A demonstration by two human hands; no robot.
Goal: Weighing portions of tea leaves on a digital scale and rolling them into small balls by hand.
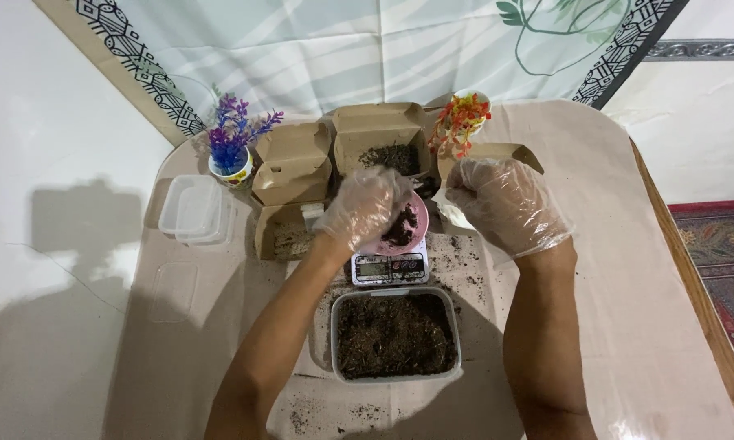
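Both my hands wear clear plastic gloves. My left hand [365, 205] is curled over a pink bowl [414, 230] of dark soil that sits on a small digital scale [389, 268]; whether it grips the bowl or soil is unclear. My right hand [505, 204] hovers to the right of the bowl with bent fingers, in front of a brown cardboard box [509, 152]. Below the scale stands a clear plastic tub [396, 336] filled with dark soil. An open cardboard box [383, 138] with soil inside lies behind the bowl.
Two more brown cardboard boxes [292, 171] stand at the left, next to a purple artificial plant in a pot [232, 138]. An orange-red plant pot [461, 118] stands behind. Stacked clear lidded containers [193, 210] rest at far left. Soil crumbs litter the covered table [628, 326].
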